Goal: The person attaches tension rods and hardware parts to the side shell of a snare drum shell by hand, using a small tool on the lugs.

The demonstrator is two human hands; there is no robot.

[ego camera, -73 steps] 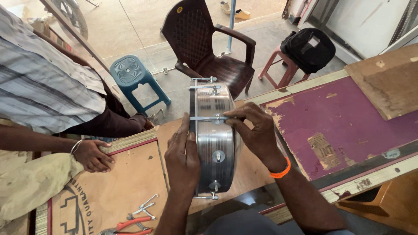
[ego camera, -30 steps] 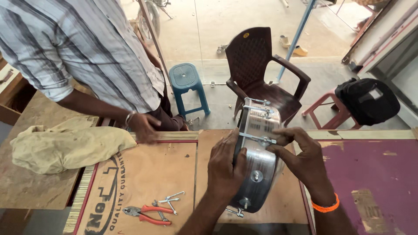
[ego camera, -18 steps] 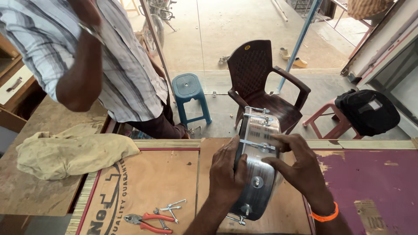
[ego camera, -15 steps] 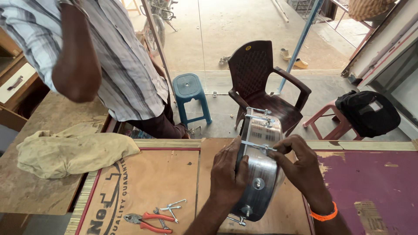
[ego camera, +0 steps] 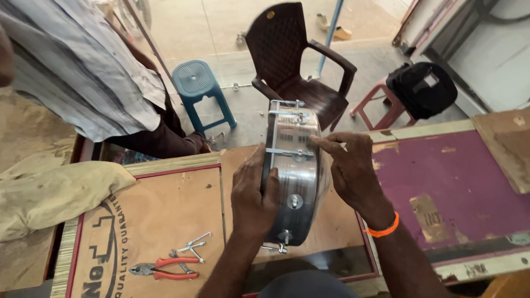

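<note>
Drum: a shiny chrome metal drum shell with tension rods and lugs [ego camera: 293, 176] stands on its edge on the plywood worktop [ego camera: 160, 221], between the 2 hands of the person wearing the camera.
Left hand: the left hand [ego camera: 253, 190] lies flat against the drum's left face, fingers spread; a pressing grip, not wrapped around anything.
Right hand: the right hand [ego camera: 353, 171] cups the drum's right side, fingertips on the top rim near a tension rod; an orange band [ego camera: 382, 229] sits on its wrist.
Tools: red-handled pliers [ego camera: 160, 269] and a small silver metal key tool [ego camera: 190, 247] lie on the worktop, left of the drum and apart from it.
Cloth: a crumpled beige cloth [ego camera: 55, 193] rests at the worktop's left end.
Other person: someone in a striped shirt [ego camera: 77, 72] stands at the far left edge.
Floor beyond: a blue plastic stool [ego camera: 199, 91], a dark brown plastic chair [ego camera: 292, 55] and a black bag on a pink stool [ego camera: 420, 91].
Right side: a purple board [ego camera: 464, 187] lies beside the drum.
</note>
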